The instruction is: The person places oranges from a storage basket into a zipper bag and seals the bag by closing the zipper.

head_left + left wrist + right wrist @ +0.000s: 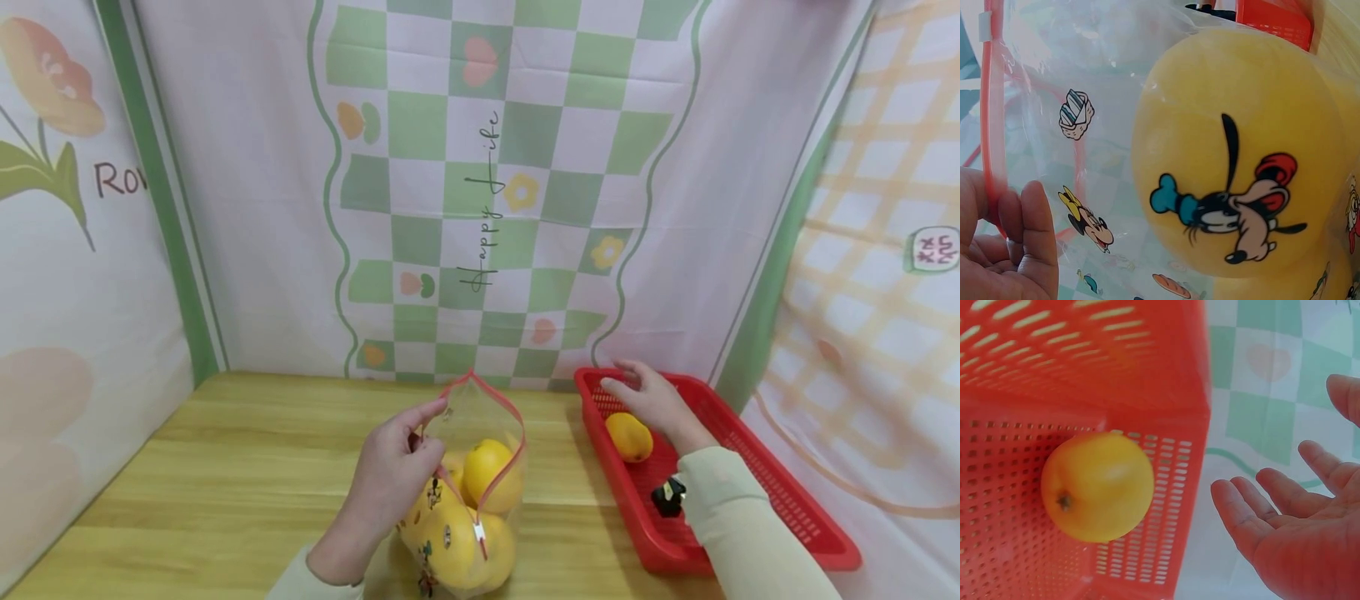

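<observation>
My left hand (pixel 397 462) pinches the red-trimmed rim of a clear zip bag (pixel 487 408) printed with cartoon figures. The bag's mouth gapes upward, and its white slider (pixel 479 531) hangs at the near side. Several round yellow fruits (pixel 491 471) fill the lower part, one of them large behind the film in the left wrist view (pixel 1241 81). Over the far end of a red plastic basket (pixel 611 500), my right hand (pixel 652 400) holds nothing, its fingers spread and slightly bent. Just below that hand, a single yellow fruit (pixel 1097 487) with a brown stem spot lies in the basket.
The bag stands on a wood-grain tabletop (pixel 225 467), left of the basket. Behind the table hangs a green-and-white checked cloth (pixel 487 208), with more printed cloth at both sides. A small black device (pixel 667 497) shows at my right wrist.
</observation>
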Available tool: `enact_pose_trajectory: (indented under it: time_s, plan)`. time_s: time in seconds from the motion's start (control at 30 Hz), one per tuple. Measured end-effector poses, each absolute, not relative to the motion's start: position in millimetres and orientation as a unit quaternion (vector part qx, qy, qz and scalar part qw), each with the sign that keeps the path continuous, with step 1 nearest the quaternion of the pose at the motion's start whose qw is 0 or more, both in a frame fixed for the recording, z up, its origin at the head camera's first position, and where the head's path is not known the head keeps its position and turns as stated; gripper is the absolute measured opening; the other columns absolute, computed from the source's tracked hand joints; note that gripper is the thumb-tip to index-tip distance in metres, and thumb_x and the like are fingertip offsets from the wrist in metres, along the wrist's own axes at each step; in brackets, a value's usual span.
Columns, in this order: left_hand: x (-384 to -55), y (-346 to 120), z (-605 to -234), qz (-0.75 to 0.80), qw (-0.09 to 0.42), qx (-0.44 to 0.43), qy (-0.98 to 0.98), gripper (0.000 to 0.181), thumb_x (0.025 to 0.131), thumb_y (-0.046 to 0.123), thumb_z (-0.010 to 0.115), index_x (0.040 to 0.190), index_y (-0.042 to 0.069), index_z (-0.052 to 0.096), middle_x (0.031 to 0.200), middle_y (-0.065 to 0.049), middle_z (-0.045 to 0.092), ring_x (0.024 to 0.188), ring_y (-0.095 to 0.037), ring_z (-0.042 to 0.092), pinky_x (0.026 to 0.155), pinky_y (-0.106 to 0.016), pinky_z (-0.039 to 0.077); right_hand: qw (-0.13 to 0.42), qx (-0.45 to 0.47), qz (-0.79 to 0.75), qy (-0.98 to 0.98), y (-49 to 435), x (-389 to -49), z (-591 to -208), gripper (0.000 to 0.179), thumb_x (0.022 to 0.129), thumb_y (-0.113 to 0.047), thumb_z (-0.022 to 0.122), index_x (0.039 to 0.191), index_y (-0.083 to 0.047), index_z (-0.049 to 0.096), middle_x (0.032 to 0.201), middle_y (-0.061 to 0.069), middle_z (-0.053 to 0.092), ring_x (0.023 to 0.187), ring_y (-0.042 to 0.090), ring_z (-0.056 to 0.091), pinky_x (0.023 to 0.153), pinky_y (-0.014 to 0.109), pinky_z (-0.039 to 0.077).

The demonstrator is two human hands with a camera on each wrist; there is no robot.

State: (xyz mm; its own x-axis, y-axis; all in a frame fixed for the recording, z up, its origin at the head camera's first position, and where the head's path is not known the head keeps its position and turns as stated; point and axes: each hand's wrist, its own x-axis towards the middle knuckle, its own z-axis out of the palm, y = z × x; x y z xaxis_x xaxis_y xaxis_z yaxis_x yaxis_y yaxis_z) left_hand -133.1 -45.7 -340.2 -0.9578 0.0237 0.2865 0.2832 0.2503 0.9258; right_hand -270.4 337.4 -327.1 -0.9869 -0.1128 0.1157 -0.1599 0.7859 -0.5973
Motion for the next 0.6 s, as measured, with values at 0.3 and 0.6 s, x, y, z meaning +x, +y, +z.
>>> enact_pose_trajectory:
  time_s: [0.3, 0.6]
  plan:
    - [-132.3, -45.9, -340.2, -0.608, 0.109, -0.101, -0.78, 0.054, 0.09, 0.003, 0.055, 0.142, 0.01, 0.064, 0.06, -0.003, 0.062, 0.051, -0.02, 0.057, 0.041, -0.018, 0.03, 0.033, 0.058, 0.287, -0.956, 350.3, -279.1, -336.7, 0.083, 0.103, -0.054, 0.055, 0.158, 0.004, 0.033, 0.153, 0.035, 0.043, 0.137, 0.053, 0.045, 0.112, 0.069, 0.039]
    - [-131.9, -45.0, -340.0, -0.612, 0.11, -0.099, -0.777, 0.053, 0.09, 0.002, 0.056, 0.142, 0.009, 0.064, 0.06, -0.004, 0.061, 0.053, -0.022, 0.06, 0.041, -0.018, 0.031, 0.02, 0.045, 0.269, -0.962, 359.1, -283.8, -343.5, 0.081, 0.103, -0.051, 0.056, 0.157, 0.005, 0.034, 0.151, 0.036, 0.045, 0.135, 0.053, 0.047, 0.11, 0.07, 0.04]
